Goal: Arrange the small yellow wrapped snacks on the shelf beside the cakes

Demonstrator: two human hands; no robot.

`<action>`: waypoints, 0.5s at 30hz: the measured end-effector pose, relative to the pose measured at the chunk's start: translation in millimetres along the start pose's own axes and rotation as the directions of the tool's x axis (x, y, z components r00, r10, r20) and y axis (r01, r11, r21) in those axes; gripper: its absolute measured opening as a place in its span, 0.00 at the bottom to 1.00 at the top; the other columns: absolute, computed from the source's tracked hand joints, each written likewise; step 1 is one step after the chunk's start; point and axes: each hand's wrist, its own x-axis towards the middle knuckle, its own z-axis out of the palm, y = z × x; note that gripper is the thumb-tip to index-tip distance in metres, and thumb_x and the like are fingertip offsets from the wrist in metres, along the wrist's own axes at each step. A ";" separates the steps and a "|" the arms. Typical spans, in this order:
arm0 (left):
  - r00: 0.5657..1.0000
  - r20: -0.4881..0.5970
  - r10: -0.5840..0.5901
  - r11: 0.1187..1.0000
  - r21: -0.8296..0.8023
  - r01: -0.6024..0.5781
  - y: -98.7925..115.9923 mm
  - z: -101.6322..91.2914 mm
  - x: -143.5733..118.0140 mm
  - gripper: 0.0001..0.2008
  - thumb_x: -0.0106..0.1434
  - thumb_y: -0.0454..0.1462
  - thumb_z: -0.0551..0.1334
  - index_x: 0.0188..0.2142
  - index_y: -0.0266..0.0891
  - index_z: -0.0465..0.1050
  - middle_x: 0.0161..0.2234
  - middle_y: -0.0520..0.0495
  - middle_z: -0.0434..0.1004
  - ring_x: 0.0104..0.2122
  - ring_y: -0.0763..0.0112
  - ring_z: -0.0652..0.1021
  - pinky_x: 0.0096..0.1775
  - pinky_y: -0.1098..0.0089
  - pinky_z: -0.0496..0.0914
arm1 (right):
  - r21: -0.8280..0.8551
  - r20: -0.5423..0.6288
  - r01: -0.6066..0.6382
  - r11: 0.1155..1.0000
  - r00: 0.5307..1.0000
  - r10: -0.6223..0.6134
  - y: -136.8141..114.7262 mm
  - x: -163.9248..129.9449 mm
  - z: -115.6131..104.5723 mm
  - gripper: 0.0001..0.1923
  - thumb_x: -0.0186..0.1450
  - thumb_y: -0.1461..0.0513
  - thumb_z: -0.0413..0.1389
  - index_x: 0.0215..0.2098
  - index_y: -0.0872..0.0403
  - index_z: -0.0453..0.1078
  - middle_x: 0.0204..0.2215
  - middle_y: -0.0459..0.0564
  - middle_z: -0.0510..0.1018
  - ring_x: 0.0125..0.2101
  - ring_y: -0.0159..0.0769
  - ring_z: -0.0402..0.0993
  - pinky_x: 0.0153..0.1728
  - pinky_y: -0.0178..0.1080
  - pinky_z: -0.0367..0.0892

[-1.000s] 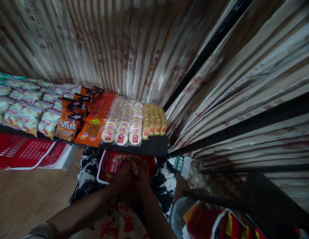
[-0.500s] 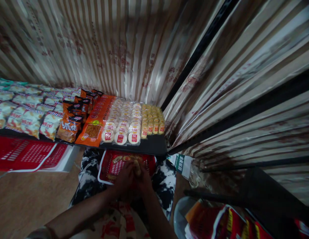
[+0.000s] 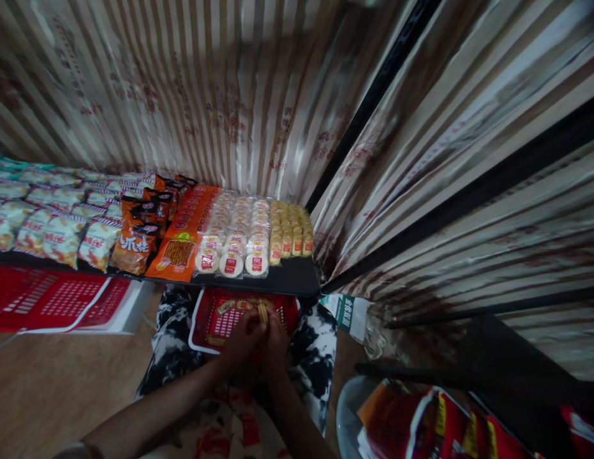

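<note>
Both hands lower centre of frame; left hand (image 3: 243, 336) and right hand (image 3: 276, 338) together clasp small yellow snack packs (image 3: 263, 313) over red basket (image 3: 215, 322); shelf (image 3: 297, 280) just above.

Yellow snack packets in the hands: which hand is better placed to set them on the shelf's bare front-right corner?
Probably the right hand: it shares the yellow packets with the left hand and sits directly below the bare corner of the shelf.
</note>
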 end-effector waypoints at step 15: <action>0.973 -0.085 -0.213 0.977 -0.043 0.210 -4.4 -12.1 12.1 0.18 0.52 0.43 0.61 0.42 0.37 0.70 0.42 0.44 0.77 0.43 0.61 0.76 0.45 0.63 0.70 | -0.250 0.020 0.137 0.959 0.990 -0.136 -19.5 -3.3 0.5 0.15 0.57 0.59 0.53 0.41 0.50 0.74 0.43 0.51 0.75 0.46 0.39 0.70 0.52 0.45 0.61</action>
